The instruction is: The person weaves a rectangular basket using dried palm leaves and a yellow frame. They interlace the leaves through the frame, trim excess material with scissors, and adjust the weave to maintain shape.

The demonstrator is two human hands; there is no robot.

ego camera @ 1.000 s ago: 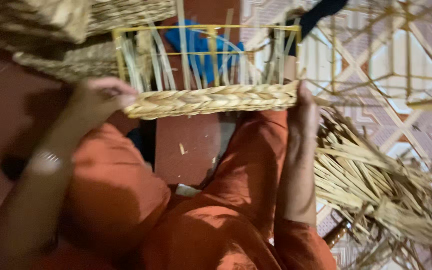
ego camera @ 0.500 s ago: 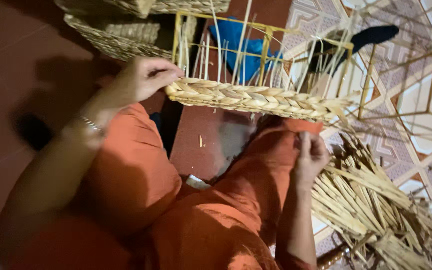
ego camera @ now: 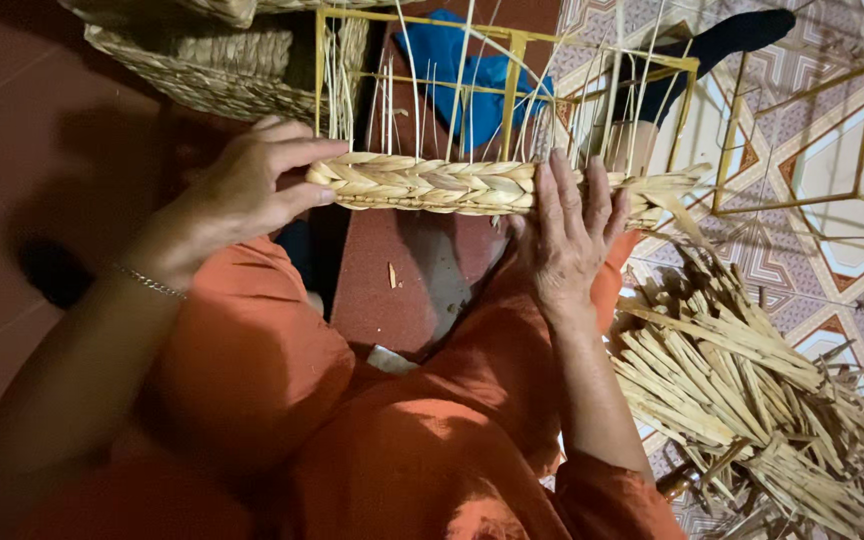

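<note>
Left hand (ego camera: 247, 185): grip closed on the near end of the braided band (ego camera: 432, 185), thumb under, fingers curled over the top. Right hand (ego camera: 572, 235): fingers laid flat against the band's far stretch, pressing rather than pinching; no full closure visible, so I log it as open. The band runs along the bottom rail of the yellow wire frame (ego camera: 512, 60), held above my lap, with thin upright straw stakes (ego camera: 392, 100) rising from it.

Risks, as judged:
- The band's far end, past my right hand, is loose and frayed. If the flat pressure slips, the plait could unravel from there.
- The stakes are thin and splayed; a tilt of the frame could bend or snap them.
- The frame is carried by my two hands alone; a slack left grip would drop that end.

Surroundings, relative to the frame: dark red floor (ego camera: 12, 100) beneath and to its left; patterned tile floor (ego camera: 802, 270) to its right. Heap of cut straw strips (ego camera: 742, 400) on the tiles, below and right. Finished woven baskets (ego camera: 212, 60) beyond its left corner. Blue cloth (ego camera: 452, 60) behind it. More bare frames (ego camera: 852, 130) to its right.
</note>
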